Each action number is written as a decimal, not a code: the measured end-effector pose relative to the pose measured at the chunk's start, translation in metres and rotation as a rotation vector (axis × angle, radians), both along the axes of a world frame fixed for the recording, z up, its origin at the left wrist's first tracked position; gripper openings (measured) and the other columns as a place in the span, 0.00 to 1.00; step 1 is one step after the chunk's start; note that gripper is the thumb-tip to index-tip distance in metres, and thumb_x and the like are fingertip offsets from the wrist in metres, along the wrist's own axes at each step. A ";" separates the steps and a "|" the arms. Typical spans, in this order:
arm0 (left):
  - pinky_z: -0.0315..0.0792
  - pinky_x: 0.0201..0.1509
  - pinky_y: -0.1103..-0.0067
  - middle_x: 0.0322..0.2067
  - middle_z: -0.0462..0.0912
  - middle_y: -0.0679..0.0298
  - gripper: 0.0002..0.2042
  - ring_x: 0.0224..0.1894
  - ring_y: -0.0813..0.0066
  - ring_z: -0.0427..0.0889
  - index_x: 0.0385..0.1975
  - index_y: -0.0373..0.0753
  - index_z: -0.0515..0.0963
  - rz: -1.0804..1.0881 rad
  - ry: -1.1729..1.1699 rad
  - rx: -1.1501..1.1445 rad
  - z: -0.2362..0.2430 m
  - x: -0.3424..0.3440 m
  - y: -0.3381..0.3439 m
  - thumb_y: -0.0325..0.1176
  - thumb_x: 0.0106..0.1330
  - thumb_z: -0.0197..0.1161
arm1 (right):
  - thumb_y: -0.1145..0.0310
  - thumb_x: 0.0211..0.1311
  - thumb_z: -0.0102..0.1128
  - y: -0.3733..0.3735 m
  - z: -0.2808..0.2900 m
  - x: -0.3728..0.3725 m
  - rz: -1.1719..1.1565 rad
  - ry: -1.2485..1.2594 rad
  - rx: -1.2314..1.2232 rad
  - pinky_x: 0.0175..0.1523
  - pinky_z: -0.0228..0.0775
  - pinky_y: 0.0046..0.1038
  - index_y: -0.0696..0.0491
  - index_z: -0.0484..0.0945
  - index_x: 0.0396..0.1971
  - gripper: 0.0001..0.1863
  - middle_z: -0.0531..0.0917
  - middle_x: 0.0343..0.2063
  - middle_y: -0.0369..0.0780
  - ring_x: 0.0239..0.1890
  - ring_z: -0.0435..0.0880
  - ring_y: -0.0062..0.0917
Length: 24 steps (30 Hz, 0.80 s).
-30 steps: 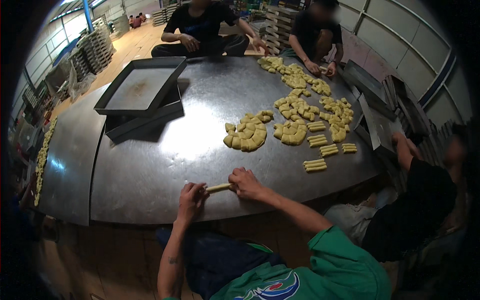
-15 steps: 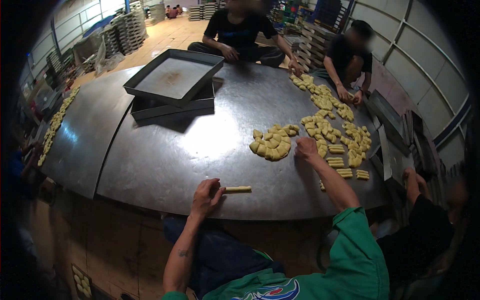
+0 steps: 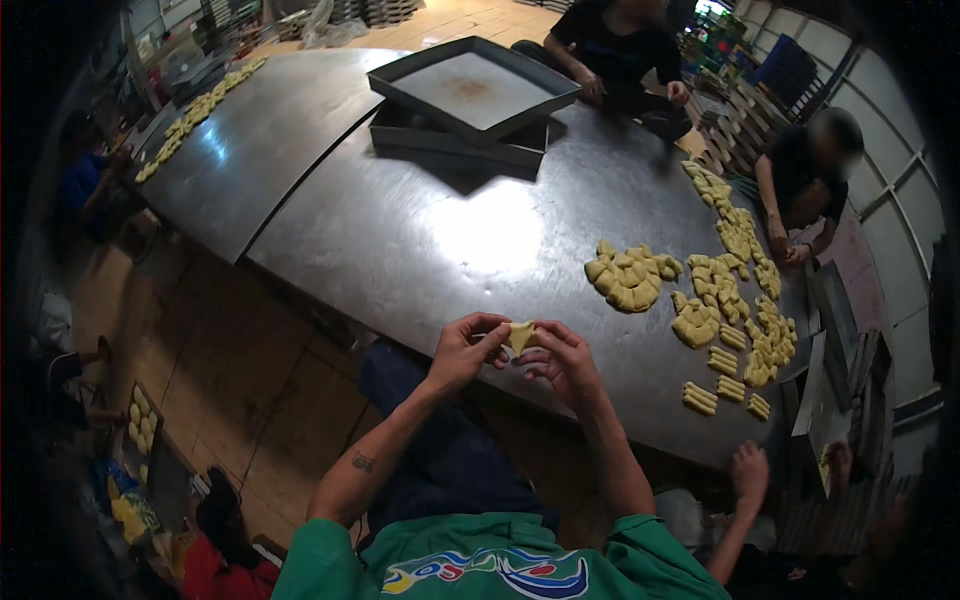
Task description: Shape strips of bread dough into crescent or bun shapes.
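Just above the table's front edge, my left hand (image 3: 468, 350) and my right hand (image 3: 565, 362) meet around a small piece of pale yellow dough (image 3: 520, 337). The fingers of each hand pinch one end, and the dough hangs in a pointed, roughly triangular flap between them. To the right of my hands, a cluster of cut dough pieces (image 3: 630, 277) lies on the metal table (image 3: 400, 255). Small groups of rolled dough sticks (image 3: 699, 398) lie side by side nearer the right front edge.
Two stacked metal trays (image 3: 475, 88) stand at the back, the upper one tilted. More dough pieces (image 3: 738, 235) run along the right side, where a co-worker (image 3: 810, 180) handles something. Another person (image 3: 615, 60) sits beyond the far edge. A bare forearm (image 3: 745, 490) reaches in at lower right.
My right hand has come back from the dough cluster, and my left hand has lifted off the table. Both now hold one dough piece together. The view has swung left.
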<state>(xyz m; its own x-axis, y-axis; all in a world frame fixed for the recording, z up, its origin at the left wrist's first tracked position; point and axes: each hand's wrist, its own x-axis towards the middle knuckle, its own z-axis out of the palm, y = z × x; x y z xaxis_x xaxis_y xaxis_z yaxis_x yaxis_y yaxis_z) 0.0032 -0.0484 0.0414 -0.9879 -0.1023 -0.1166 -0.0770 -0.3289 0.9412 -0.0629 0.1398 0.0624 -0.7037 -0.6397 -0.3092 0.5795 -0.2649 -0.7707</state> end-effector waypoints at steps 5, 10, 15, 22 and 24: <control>0.78 0.37 0.84 0.37 0.82 0.60 0.15 0.33 0.79 0.81 0.50 0.30 0.76 0.056 0.115 -0.124 -0.011 0.016 0.004 0.32 0.69 0.61 | 0.73 0.67 0.57 -0.017 -0.016 0.026 -0.033 0.083 -0.019 0.36 0.78 0.21 0.59 0.73 0.52 0.15 0.82 0.40 0.42 0.36 0.85 0.24; 0.77 0.35 0.82 0.29 0.81 0.63 0.15 0.32 0.78 0.82 0.46 0.28 0.78 0.122 0.290 -0.546 -0.006 0.022 0.011 0.33 0.66 0.65 | 0.73 0.65 0.60 -0.012 -0.042 0.037 -0.190 0.394 0.254 0.41 0.78 0.21 0.59 0.78 0.45 0.11 0.83 0.38 0.39 0.38 0.82 0.20; 0.74 0.35 0.81 0.29 0.83 0.63 0.13 0.30 0.80 0.80 0.39 0.32 0.82 -0.151 0.002 -0.467 -0.005 0.024 0.004 0.37 0.64 0.66 | 0.74 0.63 0.61 -0.004 -0.034 0.048 -0.304 0.531 0.243 0.40 0.76 0.21 0.58 0.78 0.44 0.10 0.83 0.32 0.37 0.35 0.83 0.19; 0.75 0.38 0.78 0.29 0.85 0.63 0.13 0.32 0.79 0.80 0.39 0.32 0.83 -0.348 -0.050 -0.442 -0.004 0.018 0.003 0.37 0.66 0.64 | 0.71 0.62 0.63 0.004 -0.005 0.045 -0.192 0.801 0.674 0.38 0.73 0.21 0.59 0.78 0.42 0.11 0.83 0.26 0.35 0.30 0.81 0.18; 0.75 0.37 0.79 0.28 0.85 0.61 0.13 0.30 0.78 0.81 0.39 0.33 0.84 -0.284 -0.069 -0.438 -0.008 0.012 0.006 0.37 0.64 0.66 | 0.69 0.61 0.64 0.019 -0.019 0.031 -0.016 0.589 0.627 0.36 0.72 0.20 0.60 0.79 0.39 0.11 0.83 0.25 0.36 0.30 0.81 0.18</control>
<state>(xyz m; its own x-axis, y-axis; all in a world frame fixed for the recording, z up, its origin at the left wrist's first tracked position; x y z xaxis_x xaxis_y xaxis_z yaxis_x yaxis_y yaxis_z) 0.0155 -0.0426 0.0337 -0.9753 0.1147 -0.1889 -0.1727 0.1375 0.9753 -0.0322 0.1584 0.0438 -0.8680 -0.4615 -0.1834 0.0386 0.3054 -0.9514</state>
